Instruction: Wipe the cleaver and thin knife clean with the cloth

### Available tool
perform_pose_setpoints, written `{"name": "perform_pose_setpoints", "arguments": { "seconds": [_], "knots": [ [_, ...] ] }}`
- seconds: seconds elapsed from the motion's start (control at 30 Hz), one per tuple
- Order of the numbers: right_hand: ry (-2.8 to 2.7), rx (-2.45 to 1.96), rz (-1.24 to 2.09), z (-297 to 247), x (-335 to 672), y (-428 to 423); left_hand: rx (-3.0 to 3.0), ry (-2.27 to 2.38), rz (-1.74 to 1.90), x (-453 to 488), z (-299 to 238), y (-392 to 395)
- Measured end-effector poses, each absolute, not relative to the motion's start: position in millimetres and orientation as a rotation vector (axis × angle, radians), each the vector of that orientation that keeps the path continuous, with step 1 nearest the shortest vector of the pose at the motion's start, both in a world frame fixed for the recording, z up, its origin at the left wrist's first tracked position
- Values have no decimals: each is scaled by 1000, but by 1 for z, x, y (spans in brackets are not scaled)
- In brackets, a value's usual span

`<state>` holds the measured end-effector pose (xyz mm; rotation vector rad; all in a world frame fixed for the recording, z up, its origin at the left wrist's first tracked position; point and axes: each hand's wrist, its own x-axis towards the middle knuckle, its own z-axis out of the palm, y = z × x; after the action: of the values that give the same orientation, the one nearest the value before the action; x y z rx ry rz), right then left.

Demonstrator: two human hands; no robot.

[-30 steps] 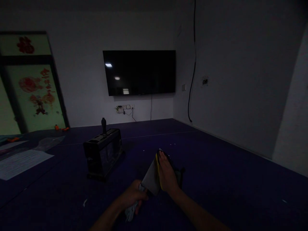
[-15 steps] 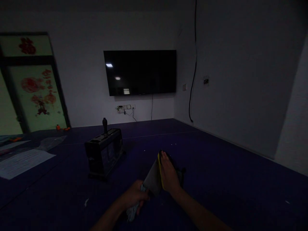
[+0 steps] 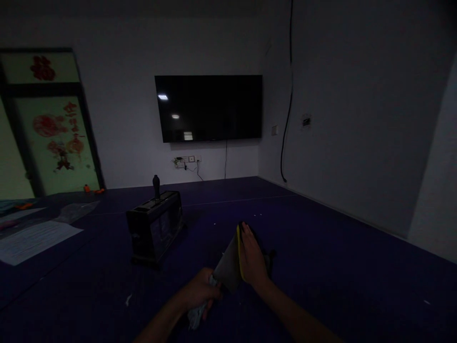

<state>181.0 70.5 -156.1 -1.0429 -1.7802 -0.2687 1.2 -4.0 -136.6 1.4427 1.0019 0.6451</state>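
My left hand (image 3: 203, 289) is closed round the handle of a cleaver, with crumpled pale-blue cloth-like wrapping (image 3: 195, 316) about the grip. The cleaver's broad grey blade (image 3: 228, 267) points up and to the right. Flat along a dark pad or cloth with a yellow edge (image 3: 239, 247) lies my right hand (image 3: 253, 259), pressing it against the blade's far end; the thumb is hidden. Part of a dark item (image 3: 272, 255) shows just beyond that hand, too dim to name. Left of both hands stands a black knife block (image 3: 153, 228), one dark knife handle (image 3: 156, 186) upright in its top.
Printed paper sheets (image 3: 39, 240) and a clear plastic bag (image 3: 76, 212) lie at left on the dark blue-purple surface (image 3: 221, 209). White scraps (image 3: 128, 300) are scattered about. A television (image 3: 210, 107) hangs on the far wall; a black cable (image 3: 287, 114) dangles at right.
My right hand and the yellow-edged pad have shifted very slightly right along the blade. My left hand keeps its grip on the cleaver.
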Motion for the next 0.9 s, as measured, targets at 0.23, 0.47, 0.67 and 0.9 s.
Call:
{"name": "perform_pose_setpoints", "arguments": {
  "seconds": [0.23, 0.47, 0.67, 0.9],
  "knots": [
    [-1826, -1009, -319, -160, 183, 74, 1463, 1008, 645, 0, -137, -2],
    [-1925, -923, -358, -159, 180, 68, 1430, 988, 664, -1, -139, 1],
    [-2129, -891, -426, -151, 166, 53, 1328, 976, 783, -1, -146, 2],
    [-2365, -798, -397, -143, 163, 41, 1232, 929, 910, -2, -152, 8]
  ]
}}
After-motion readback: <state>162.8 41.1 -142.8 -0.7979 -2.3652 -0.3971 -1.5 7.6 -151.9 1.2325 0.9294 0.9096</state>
